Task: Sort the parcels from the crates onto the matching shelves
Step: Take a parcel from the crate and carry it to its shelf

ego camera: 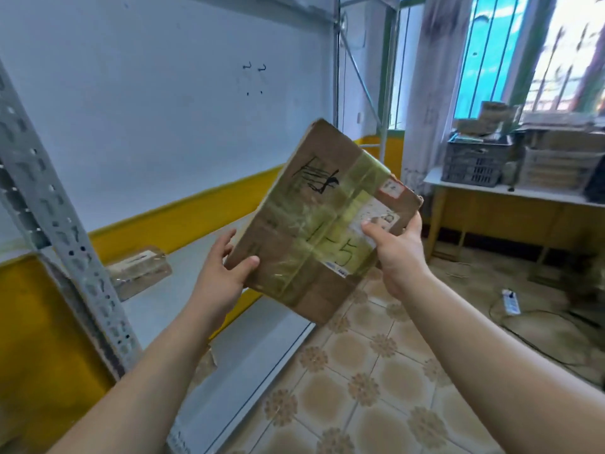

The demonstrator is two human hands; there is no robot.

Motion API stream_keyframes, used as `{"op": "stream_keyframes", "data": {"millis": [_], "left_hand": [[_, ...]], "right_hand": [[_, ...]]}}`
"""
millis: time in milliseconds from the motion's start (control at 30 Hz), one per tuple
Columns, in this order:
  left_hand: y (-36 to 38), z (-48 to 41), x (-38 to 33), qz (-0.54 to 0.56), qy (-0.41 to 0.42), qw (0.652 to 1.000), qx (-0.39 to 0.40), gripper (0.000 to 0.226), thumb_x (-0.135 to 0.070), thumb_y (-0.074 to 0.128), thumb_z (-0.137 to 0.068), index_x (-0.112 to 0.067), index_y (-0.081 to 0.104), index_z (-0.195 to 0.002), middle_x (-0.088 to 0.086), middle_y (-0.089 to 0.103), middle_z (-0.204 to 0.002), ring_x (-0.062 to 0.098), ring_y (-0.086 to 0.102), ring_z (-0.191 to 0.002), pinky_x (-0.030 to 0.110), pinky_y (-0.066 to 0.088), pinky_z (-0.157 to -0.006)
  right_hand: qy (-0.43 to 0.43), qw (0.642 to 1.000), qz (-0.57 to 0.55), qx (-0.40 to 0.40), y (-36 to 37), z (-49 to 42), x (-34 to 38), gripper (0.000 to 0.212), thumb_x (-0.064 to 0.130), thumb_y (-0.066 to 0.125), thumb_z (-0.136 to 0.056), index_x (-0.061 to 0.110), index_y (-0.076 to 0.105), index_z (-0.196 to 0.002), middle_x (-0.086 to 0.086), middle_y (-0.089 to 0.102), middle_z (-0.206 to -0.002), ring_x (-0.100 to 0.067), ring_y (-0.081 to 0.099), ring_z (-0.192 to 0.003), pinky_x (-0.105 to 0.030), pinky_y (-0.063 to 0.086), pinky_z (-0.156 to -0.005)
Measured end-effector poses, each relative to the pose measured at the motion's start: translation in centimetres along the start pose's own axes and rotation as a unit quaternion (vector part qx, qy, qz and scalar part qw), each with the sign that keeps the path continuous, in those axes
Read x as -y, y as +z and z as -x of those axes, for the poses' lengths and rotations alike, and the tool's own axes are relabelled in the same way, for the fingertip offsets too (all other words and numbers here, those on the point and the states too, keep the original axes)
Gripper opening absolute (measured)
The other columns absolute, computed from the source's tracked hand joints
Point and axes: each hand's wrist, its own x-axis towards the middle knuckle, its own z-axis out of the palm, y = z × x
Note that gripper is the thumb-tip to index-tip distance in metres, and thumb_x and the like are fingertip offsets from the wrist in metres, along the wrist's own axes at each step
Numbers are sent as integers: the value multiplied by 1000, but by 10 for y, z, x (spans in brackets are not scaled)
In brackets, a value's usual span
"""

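The flat brown parcel (322,221) is up in the air, tilted, with "1-5" written on its tape. The left hand (220,276) pinches its lower left edge, and the right hand (397,253) pinches its right edge. Left of and below the left grip is a grey shelf (183,283) with lots of open room and one small parcel (139,270) lying on it. Far past the right grip, a dark crate (476,162) sits on a counter (465,186) by the window.
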Motion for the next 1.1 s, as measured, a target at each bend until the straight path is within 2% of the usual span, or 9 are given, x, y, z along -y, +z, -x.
{"op": "stream_keyframes", "data": {"millis": [100,167,233,433,633,800,900,1033,1100], "left_hand": [[14,-41,16,-20,20,998,47,42,-19,60,-95,-59,56,-106,-10,60,-123,13,61,-111,46,49,-99],[22,-71,23,-31,13,998,57,35,-29,61,-91,-63,55,-101,-9,60,-123,10,59,-111,44,48,-100],[33,-102,28,-26,6,997,69,28,-36,61,-88,-57,53,-105,-5,59,-127,12,59,-110,41,49,-97],[74,-168,42,-32,18,994,102,34,-19,58,-96,-24,43,-126,-7,57,-113,1,59,-93,14,45,-70],[98,-218,48,-64,64,985,148,71,-14,57,-95,-34,18,-151,-11,45,-137,8,48,-120,25,38,-99],[121,-267,53,-83,84,979,166,79,-16,58,-95,-44,10,-151,-10,36,-150,12,46,-128,34,40,-107],[144,-304,56,-88,86,975,185,80,-21,60,-94,-51,10,-149,-13,42,-145,12,52,-121,40,47,-102],[187,-355,59,-76,78,976,187,77,-19,60,-94,-54,12,-143,-32,44,-119,-9,52,-100,11,45,-79],[210,-382,56,-76,78,975,194,76,-19,60,-94,-56,12,-140,-32,42,-121,-5,52,-105,19,45,-89]], "right_hand": [[-17,1000,25,9,19,-39,-13,85,15,79,-82,33,29,-148,8,65,-113,-15,65,-104,-48,52,-100],[-22,999,45,4,31,-64,-17,87,18,79,-83,34,26,-151,11,63,-114,-14,63,-104,-48,51,-100],[-25,998,58,-9,39,-88,-20,84,25,79,-84,36,28,-150,13,63,-115,-14,63,-105,-48,52,-100],[-32,992,118,-36,46,-144,-27,79,31,73,-89,44,24,-150,17,62,-117,-16,63,-108,-48,51,-100],[-46,975,214,-38,54,-190,-31,88,41,66,-93,45,5,-156,9,55,-131,-20,57,-114,-48,47,-102],[-42,973,222,-50,53,-241,-45,88,42,63,-95,43,0,-157,12,52,-128,-18,53,-113,-38,43,-96],[-43,971,228,-48,50,-281,-52,83,41,60,-98,40,2,-158,11,47,-123,-16,48,-107,-34,38,-90],[-37,973,225,-36,43,-348,-60,79,40,59,-98,42,8,-157,5,52,-135,-16,50,-105,-34,37,-87],[-34,972,230,-31,40,-385,-62,79,40,59,-98,42,7,-157,2,52,-140,-17,50,-105,-34,37,-86]]}}
